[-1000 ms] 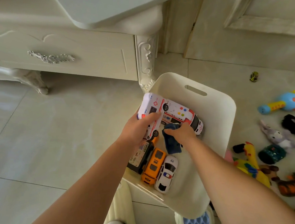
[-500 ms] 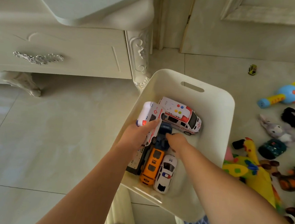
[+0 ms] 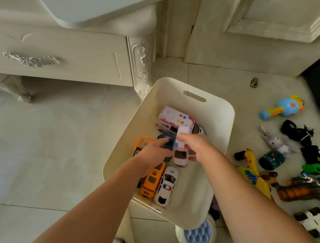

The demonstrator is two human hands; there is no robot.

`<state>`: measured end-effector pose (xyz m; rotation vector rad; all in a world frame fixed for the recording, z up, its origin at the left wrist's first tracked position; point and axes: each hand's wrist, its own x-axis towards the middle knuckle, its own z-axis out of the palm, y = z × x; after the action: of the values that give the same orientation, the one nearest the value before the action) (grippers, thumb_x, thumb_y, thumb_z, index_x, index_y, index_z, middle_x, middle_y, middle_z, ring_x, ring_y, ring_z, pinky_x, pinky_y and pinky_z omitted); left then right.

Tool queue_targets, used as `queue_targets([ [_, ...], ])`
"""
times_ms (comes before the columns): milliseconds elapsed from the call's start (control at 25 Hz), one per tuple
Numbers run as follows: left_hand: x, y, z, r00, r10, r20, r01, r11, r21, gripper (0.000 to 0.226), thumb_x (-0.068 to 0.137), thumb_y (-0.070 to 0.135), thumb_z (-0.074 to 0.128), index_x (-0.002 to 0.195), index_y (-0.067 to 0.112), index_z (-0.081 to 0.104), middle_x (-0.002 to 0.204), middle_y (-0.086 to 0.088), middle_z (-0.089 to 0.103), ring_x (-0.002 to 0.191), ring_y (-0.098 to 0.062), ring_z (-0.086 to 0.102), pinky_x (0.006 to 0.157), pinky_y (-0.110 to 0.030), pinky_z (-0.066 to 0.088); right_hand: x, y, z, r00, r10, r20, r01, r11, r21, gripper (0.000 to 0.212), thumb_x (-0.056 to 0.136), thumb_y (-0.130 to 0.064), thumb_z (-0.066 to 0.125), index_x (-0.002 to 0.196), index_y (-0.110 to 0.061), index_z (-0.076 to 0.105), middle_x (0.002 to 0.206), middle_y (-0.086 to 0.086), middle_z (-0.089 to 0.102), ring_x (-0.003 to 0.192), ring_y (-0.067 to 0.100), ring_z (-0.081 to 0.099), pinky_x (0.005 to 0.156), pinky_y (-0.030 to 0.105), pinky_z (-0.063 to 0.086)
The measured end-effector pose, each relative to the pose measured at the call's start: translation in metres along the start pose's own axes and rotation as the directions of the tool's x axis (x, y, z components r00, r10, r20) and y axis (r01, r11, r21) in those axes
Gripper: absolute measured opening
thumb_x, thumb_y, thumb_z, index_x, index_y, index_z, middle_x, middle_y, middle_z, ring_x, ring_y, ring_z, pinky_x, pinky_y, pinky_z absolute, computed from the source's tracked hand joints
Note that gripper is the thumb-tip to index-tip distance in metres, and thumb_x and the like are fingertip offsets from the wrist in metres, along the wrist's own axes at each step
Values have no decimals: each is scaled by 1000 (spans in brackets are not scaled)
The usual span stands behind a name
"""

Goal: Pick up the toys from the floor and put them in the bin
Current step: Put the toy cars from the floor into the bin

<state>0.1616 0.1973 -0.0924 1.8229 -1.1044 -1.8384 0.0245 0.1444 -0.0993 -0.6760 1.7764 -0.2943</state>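
Pinching boxy ambulance (image 3: pixel 180 151), right hand (image 3: pixel 201 149) over plastic bin (image 3: pixel 231 115); left hand (image 3: pixel 152 155) on blue car (image 3: pixel 165 141), grip unclear.

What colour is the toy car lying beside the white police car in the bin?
The car is orange; head view shows it best.

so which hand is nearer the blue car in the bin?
Left. The left hand has its fingers on the blue car; the right hand is beside it to the right, holding the small white ambulance.
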Motion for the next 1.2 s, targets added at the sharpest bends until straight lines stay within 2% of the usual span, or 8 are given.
queue_targets([
  [80, 9, -8, -5, 992, -74, -99, 83, 993, 82, 54, 94, 15, 48, 146, 29, 38, 139, -1, 51, 80, -6, 56, 73, -23, 50, 12, 6, 7, 983, 102, -151, -124, 982, -145, 55, 83, -16, 71, 130, -5, 45, 116, 16, 64, 101, 31, 65, 75, 38, 53],
  [160, 15, -16, -9, 986, -111, -121, 125, 985, 117, 51, 94, 16, 45, 144, 29, 41, 129, -5, 58, 75, -9, 56, 67, -24, 50, 24, 10, 16, 968, 150, -203, -178, 975, -131, 53, 86, -13, 68, 133, -5, 44, 120, 16, 61, 106, 31, 62, 72, 36, 49],
  [320, 20, -22, -8, 986, -152, -70, 167, 937, 308, 52, 97, 18, 43, 147, 30, 34, 111, 2, 54, 74, -10, 55, 60, -21, 45, 31, 10, 30, 961, 217, -171, -202, 974, 101, 32, 96, -11, 53, 127, -6, 51, 123, 14, 59, 113, 28, 57, 80, 34, 46],
  [440, 22, -26, -6, 983, -181, -25, 176, 903, 391, 53, 97, 18, 43, 148, 27, 33, 111, -2, 57, 73, -9, 53, 58, -19, 44, 26, 8, 27, 967, 227, -115, -222, 974, 54, 35, 96, -11, 53, 130, -5, 48, 129, 16, 54, 121, 34, 51, 97, 48, 44],
  [600, 23, -28, -7, 983, -182, 7, 162, 896, 414, 48, 95, 18, 44, 143, 25, 40, 93, -1, 58, 65, -7, 49, 53, -18, 40, 30, 13, 23, 972, 221, -80, -216, 974, 62, 39, 90, -13, 61, 127, -11, 47, 126, 15, 56, 117, 36, 52, 96, 59, 43],
  [840, 19, -26, -6, 982, -191, -5, 175, 886, 430, 50, 97, 18, 42, 146, 26, 35, 99, -2, 57, 67, -8, 48, 56, -18, 40, 49, 25, 32, 977, -21, -211, -15, 986, -166, 45, 91, -6, 55, 135, -13, 47, 123, 14, 58, 110, 31, 57, 79, 34, 48],
  [1000, 19, -26, -4, 983, -184, -8, 169, 881, 442, 52, 97, 18, 41, 148, 26, 33, 113, -5, 58, 72, -9, 50, 57, -18, 41, 48, 41, 35, 957, -179, -229, 78, 917, -390, 49, 92, -6, 53, 139, -15, 41, 132, 14, 51, 119, 31, 51, 88, 34, 44],
  [1200, 20, -21, -3, 983, -183, -15, 166, 854, 493, 49, 97, 16, 42, 145, 22, 37, 112, -6, 57, 82, -13, 56, 65, -22, 48, 44, 31, 35, 988, -12, -156, -41, 942, -333, 39, 95, -12, 50, 134, -11, 46, 131, 16, 50, 115, 32, 54, 80, 33, 43],
])
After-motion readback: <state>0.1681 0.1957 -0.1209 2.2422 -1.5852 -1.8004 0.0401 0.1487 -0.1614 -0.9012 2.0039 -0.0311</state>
